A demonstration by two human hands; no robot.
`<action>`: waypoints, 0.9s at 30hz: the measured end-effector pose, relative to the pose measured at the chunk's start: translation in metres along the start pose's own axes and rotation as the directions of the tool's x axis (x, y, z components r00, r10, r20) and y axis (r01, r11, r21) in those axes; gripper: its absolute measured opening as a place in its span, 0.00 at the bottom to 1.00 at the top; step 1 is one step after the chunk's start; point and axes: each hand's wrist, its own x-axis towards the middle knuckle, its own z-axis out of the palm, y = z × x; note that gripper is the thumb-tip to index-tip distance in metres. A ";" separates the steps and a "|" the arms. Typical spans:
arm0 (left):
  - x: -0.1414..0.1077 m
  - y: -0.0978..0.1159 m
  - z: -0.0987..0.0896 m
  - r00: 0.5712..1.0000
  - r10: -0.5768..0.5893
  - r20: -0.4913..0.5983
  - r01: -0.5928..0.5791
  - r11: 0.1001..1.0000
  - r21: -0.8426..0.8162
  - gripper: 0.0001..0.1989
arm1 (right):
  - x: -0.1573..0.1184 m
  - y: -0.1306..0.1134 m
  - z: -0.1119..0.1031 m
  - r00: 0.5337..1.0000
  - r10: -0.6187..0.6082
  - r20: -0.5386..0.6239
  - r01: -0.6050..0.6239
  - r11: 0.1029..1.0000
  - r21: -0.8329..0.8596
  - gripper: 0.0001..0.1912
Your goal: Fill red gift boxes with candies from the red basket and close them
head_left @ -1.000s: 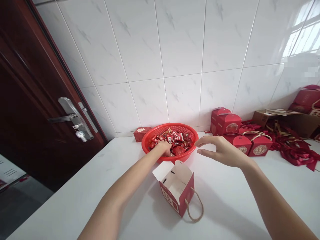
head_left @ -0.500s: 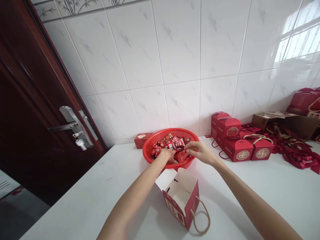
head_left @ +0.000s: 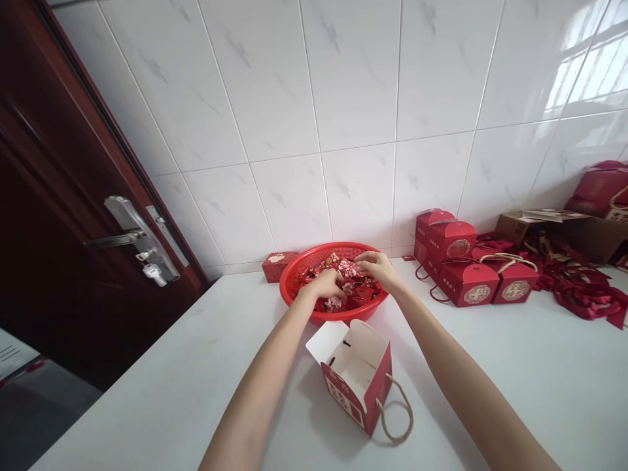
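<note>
1. Toward the far middle of the white table (head_left: 171,366), with the left hand (head_left: 324,285) down inside the red basket (head_left: 346,316), at the left and middle of the wrapped sweets (head_left: 362,296).
2. Holding the left fingers bent and slightly parted, tips among the wrappers; cannot tell whether pinching a sweet.
3. Across the right rim of the same basket, with the right hand (head_left: 380,267) arched over, thumb and fingers curved together near a red-and-white sweet at the far side; cannot tell whether gripping it.
4. On the near side of the basket, just beside it, to be seen between the two forearms: an open red box (head_left: 381,387), upright, with a white flap (head_left: 328,340) folded out to the far left and a rope handle (head_left: 410,418) looped to the right.
5. Behind the basket to the far left, by the tiled wall (head_left: 360,196), to be seen: a small red carton (head_left: 277,267).
6. Along the far right, to be seen: closed red boxes (head_left: 456,248), partly stacked, then dark red ribbon (head_left: 586,291) in a tangle, near a brown cardboard box (head_left: 598,237).
7. At the left, beyond the table edge, to be seen: a dark red door (head_left: 49,203) with keys (head_left: 154,273) hanging at the lock.
</note>
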 end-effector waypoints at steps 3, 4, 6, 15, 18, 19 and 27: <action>0.000 -0.004 -0.002 0.989 0.027 -0.148 -0.043 0.993 -0.110 0.06 | -0.001 0.001 0.000 1.000 -0.004 0.006 0.004 1.000 -0.022 0.03; 0.000 -0.004 -0.002 0.982 0.031 -0.187 -0.057 0.989 -0.134 0.05 | -0.001 0.000 0.000 1.000 -0.001 0.019 0.001 1.000 -0.030 0.04; 0.000 -0.004 -0.001 0.968 0.032 -0.251 -0.075 0.984 -0.164 0.05 | -0.002 -0.001 0.001 0.999 0.000 0.049 0.002 0.999 -0.049 0.06; 0.009 -0.013 0.003 0.901 -0.091 -0.423 0.045 0.992 -0.118 0.06 | -0.005 0.003 -0.002 0.995 -0.076 0.063 0.083 0.990 -0.118 0.06; 0.008 -0.010 0.002 0.854 -0.110 -0.509 0.087 0.994 -0.068 0.10 | -0.005 0.005 -0.003 0.995 -0.089 0.044 0.093 0.989 -0.116 0.05; 0.007 -0.007 0.002 0.846 -0.085 -0.526 0.074 0.996 -0.043 0.11 | -0.005 0.005 -0.002 0.995 -0.092 0.030 0.095 0.989 -0.114 0.05; 0.002 0.029 0.019 0.966 0.178 0.188 -0.227 0.931 0.284 0.16 | -0.004 0.009 -0.003 0.993 -0.114 0.005 0.114 0.986 -0.124 0.06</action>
